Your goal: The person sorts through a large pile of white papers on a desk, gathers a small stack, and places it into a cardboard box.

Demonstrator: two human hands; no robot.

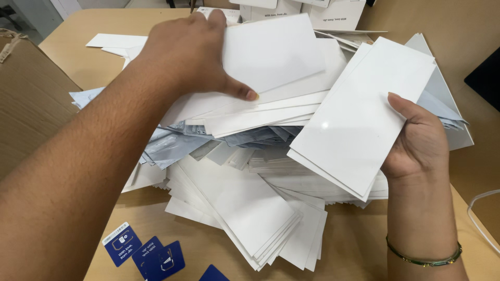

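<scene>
Nearest the camera, small blue cards [156, 255] are seen lying on the tan table [354, 244], just below a loose pile of white envelopes [245, 203]. A green bracelet [424, 258] is worn on the right wrist. A thin stack of white envelopes [359, 119] is gripped by the right hand [416, 138], thumb on top, fingers hidden beneath, tilted above the pile's right side. Further back, a single white envelope [271, 49] is pinched by the left hand [190, 52], thumb under its lower edge, fingers closed over its left end, atop the pile. Brown cardboard [28, 99] is seen at left, white boxes [312, 10] at the far edge.
</scene>
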